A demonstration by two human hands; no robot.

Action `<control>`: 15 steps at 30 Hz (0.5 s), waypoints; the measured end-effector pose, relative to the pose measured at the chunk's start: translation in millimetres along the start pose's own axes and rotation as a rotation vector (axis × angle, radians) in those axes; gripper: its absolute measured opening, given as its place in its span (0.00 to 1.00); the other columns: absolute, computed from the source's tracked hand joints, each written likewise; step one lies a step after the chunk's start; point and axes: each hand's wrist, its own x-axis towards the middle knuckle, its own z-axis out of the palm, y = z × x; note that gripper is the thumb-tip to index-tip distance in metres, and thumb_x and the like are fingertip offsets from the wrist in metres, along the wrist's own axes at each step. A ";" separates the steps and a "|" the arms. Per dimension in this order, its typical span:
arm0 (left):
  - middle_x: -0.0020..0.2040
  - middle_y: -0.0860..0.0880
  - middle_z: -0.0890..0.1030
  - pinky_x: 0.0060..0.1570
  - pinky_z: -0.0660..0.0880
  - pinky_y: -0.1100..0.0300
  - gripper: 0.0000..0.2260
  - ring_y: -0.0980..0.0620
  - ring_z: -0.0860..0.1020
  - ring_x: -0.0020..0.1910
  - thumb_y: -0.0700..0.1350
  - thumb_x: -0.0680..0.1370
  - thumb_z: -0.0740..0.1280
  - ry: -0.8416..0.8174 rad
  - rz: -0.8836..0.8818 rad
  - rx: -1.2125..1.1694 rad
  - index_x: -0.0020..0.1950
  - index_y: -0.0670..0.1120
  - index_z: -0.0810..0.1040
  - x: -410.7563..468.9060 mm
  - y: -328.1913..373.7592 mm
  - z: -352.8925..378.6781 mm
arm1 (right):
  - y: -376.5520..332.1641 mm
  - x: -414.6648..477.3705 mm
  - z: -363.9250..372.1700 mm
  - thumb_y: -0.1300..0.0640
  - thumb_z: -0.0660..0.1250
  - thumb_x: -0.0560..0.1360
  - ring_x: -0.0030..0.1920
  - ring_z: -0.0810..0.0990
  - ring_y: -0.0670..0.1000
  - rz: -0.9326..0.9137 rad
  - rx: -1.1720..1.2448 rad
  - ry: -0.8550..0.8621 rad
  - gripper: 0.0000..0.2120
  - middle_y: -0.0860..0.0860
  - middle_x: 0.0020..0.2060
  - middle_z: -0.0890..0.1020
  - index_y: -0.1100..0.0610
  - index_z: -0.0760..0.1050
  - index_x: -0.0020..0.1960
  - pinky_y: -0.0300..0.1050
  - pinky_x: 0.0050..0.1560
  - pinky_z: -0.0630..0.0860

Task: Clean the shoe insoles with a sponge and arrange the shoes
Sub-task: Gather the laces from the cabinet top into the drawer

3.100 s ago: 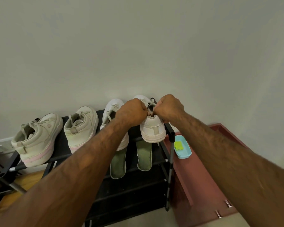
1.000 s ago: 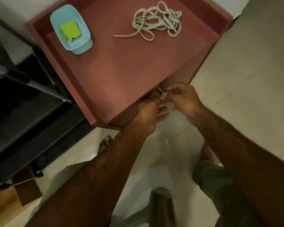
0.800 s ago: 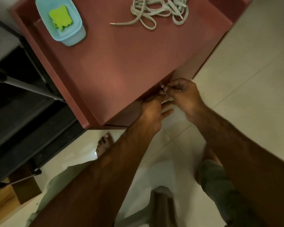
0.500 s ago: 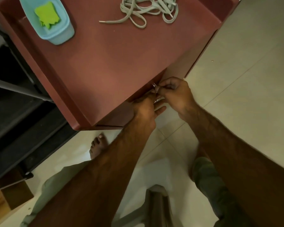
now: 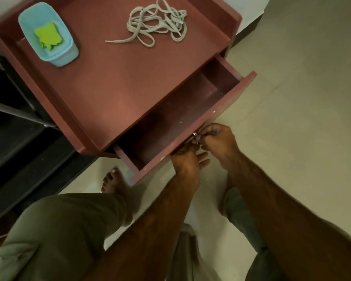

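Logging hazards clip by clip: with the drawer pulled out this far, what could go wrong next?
1. The bare foot sits just below the drawer's near corner; pulled further, the drawer might tip out onto the toes.
2. The right hand pinches only the small metal handle, with the left hand beside it; a slip could jerk the drawer.

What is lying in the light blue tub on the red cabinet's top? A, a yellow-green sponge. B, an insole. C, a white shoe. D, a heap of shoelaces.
A: a yellow-green sponge lies in the light blue tub, while the shoelaces lie loose on the cabinet top, apart from it.
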 end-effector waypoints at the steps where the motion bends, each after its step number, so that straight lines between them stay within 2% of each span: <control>1: 0.59 0.43 0.85 0.33 0.83 0.54 0.10 0.43 0.87 0.47 0.40 0.85 0.63 0.001 -0.026 -0.005 0.63 0.44 0.81 -6.9 -8.6 1.1 | 5.9 -6.2 -6.9 0.65 0.73 0.70 0.39 0.87 0.51 0.012 -0.011 0.020 0.06 0.49 0.35 0.87 0.54 0.83 0.40 0.57 0.49 0.85; 5: 0.58 0.42 0.85 0.37 0.84 0.50 0.09 0.41 0.86 0.50 0.42 0.85 0.62 -0.003 -0.060 0.042 0.62 0.46 0.81 -24.9 -32.0 3.3 | 20.2 -22.6 -24.1 0.63 0.74 0.69 0.39 0.87 0.51 0.006 -0.050 0.016 0.06 0.47 0.35 0.86 0.52 0.83 0.40 0.55 0.49 0.86; 9: 0.64 0.42 0.81 0.40 0.81 0.49 0.15 0.38 0.82 0.57 0.48 0.87 0.55 -0.031 -0.091 0.033 0.65 0.45 0.79 -34.0 -28.5 6.1 | 14.5 -25.7 -23.0 0.61 0.75 0.70 0.39 0.85 0.49 -0.074 -0.193 -0.005 0.07 0.47 0.39 0.86 0.51 0.80 0.42 0.50 0.47 0.85; 15: 0.61 0.43 0.83 0.38 0.83 0.51 0.11 0.42 0.85 0.50 0.45 0.87 0.58 -0.055 -0.018 0.130 0.60 0.48 0.80 -37.0 -40.9 4.4 | 19.4 -27.5 -26.7 0.60 0.76 0.71 0.42 0.83 0.47 -0.087 -0.246 0.004 0.07 0.47 0.42 0.84 0.53 0.80 0.47 0.46 0.45 0.83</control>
